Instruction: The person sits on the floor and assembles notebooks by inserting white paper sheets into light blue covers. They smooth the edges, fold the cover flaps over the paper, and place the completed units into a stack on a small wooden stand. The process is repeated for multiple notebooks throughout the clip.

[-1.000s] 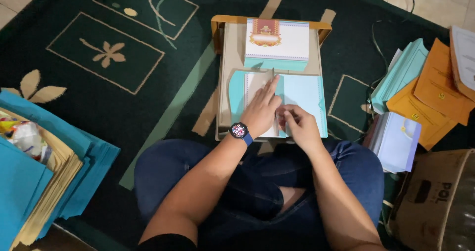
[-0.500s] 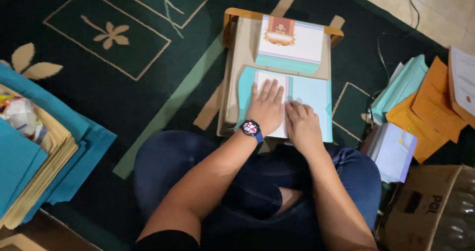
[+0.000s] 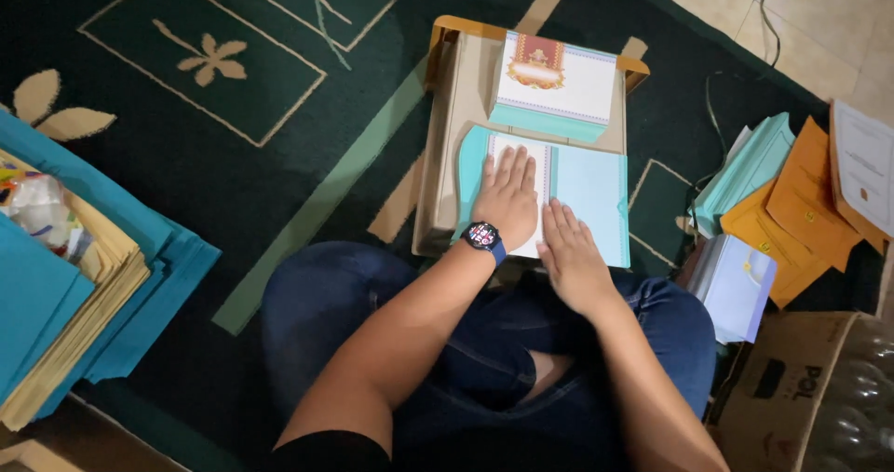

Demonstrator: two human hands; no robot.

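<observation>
Both hands are down flat now on the light-blue folder [image 3: 589,193], which lies open on the low cardboard tray [image 3: 445,155] just ahead of the person's crossed legs. The left hand [image 3: 508,196], wristwatch [image 3: 482,236] at the wrist, is spread palm-down with fingers together on the white sheet [image 3: 543,169] inside the folder, gripping nothing; it reads as pinning the paper so it sits square. The right hand [image 3: 568,253] lies open as well, flat on the near edge of the folder just beside the left, holding nothing, and seems to weigh the cover down. Beyond the fingertips rests a stack of white printed cards [image 3: 557,86] with a red-and-gold emblem, near the folder's far edge but apart from it. The tray's raised left wall runs just beside the folder's curved flap, so room is tight there. To the right, past the tray rim, teal and orange envelopes [image 3: 782,193] crowd the dark green carpet [image 3: 186,174], with a cardboard box [image 3: 792,388] near the right knee. To the left the carpet runs out to the pile of blue folders [image 3: 56,314].
</observation>
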